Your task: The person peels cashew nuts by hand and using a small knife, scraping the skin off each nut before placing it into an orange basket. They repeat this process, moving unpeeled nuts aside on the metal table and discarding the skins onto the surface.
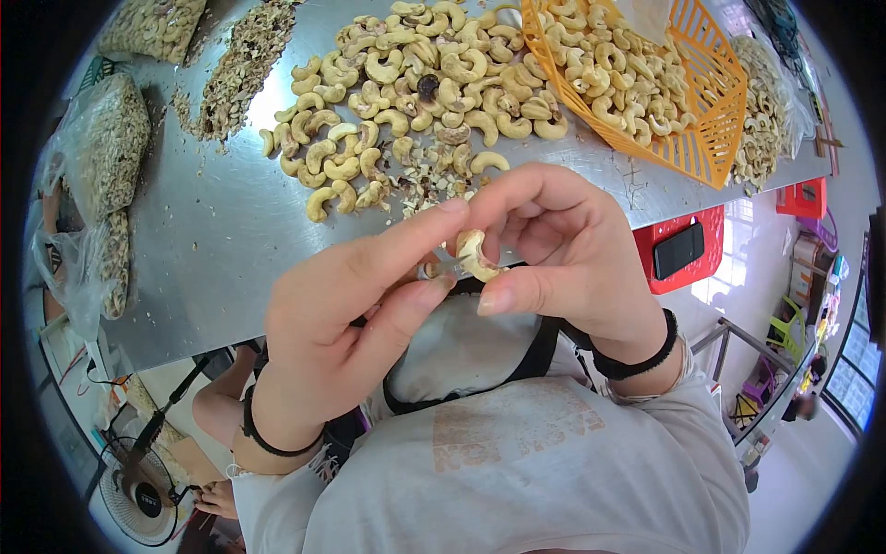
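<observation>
1. Right hand [577,249]: thumb and forefinger pinch a curved cashew nut [477,256], pale with brownish patches. The remaining fingers curl inward behind it.

2. Left hand [337,291]: forefinger and thumb converge just beside the nut. A small object shows partly between the fingertips; its kind, and how firmly it is gripped, cannot be told.

3. Position of the nut: raised between the two hands, in front of the person's light shirt [535,462] and near the edge of the metal table [203,249].

4. Beyond the hands: a broad nut pile [397,65] lies on the table, with one dark nut [427,88] among the pale ones. Pale crumbs [420,180] are scattered at its near side.

5. Right of the pile: an orange basket [637,151], tilted, contains more cashews.

6. Left of the pile: a strip of brownish fragments [235,65]; farther left, a clear plastic bag [115,138] filled with similar bits.

7. Beside the table, at right: a red stool [714,242] bears a black phone [678,251].
</observation>
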Tool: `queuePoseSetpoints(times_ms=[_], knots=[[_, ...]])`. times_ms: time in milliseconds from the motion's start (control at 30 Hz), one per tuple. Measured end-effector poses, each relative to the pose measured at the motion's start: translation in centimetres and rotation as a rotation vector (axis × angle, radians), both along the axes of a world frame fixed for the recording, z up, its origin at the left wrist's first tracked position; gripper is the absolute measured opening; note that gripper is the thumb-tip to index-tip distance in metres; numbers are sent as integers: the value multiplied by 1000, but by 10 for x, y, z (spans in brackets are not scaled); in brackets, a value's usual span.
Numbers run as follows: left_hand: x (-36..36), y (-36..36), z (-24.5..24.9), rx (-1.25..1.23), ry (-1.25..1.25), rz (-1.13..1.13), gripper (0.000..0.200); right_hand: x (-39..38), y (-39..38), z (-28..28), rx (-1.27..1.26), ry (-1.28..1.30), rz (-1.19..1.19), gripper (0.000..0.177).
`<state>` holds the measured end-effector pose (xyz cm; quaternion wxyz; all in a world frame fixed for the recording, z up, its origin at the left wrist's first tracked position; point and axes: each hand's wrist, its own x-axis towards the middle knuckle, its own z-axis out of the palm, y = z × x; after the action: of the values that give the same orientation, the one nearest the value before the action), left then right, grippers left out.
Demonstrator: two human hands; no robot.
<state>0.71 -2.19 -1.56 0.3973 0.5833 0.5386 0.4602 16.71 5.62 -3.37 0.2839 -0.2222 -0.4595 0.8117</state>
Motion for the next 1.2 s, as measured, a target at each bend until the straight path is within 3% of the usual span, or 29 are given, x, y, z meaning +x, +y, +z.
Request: queuePoseSetpoints(times_ms=[367,700,867,1000,1200], knots=[[-5,4,1,138,195,-93,37,0,-5,-3,-133,112,-6,29],[-2,4,-1,281,354,-15,34,-1,-8,-5,-204,158,-43,29],[-1,3,6,54,132,-19,31,-1,-6,-4,-183,137,-23,29],[-2,4,2,111,130,-31,33,-2,-6,-4,-181,142,-27,29],[-6,1,13,-152,43,-174,37,-2,-6,-5,-68,77,-67,36]])
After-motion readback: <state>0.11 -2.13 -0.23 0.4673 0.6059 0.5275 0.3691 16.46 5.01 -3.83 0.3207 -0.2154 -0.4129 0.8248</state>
